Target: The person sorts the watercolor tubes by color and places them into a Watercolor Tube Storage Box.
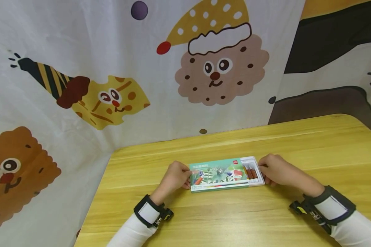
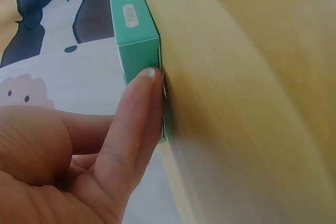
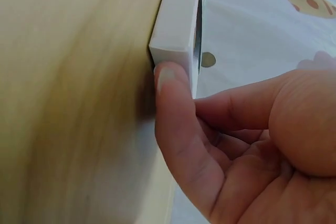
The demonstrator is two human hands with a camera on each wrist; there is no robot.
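Observation:
A flat green paint box sleeve with plant pictures lies on the table, its long side across my view. From its right end a white inner tray sticks out part way, showing several brown-toned paint tubes. My left hand pinches the sleeve's left end; in the left wrist view a finger presses under the green end near the tabletop. On the other side, my right hand grips the tray's outer end between thumb and finger, and the white tray wall shows in the right wrist view.
The yellow wood-grain table meets a white cloth printed with cartoon figures along its back edge. Black wrist straps with small cameras sit on both forearms, low over the table.

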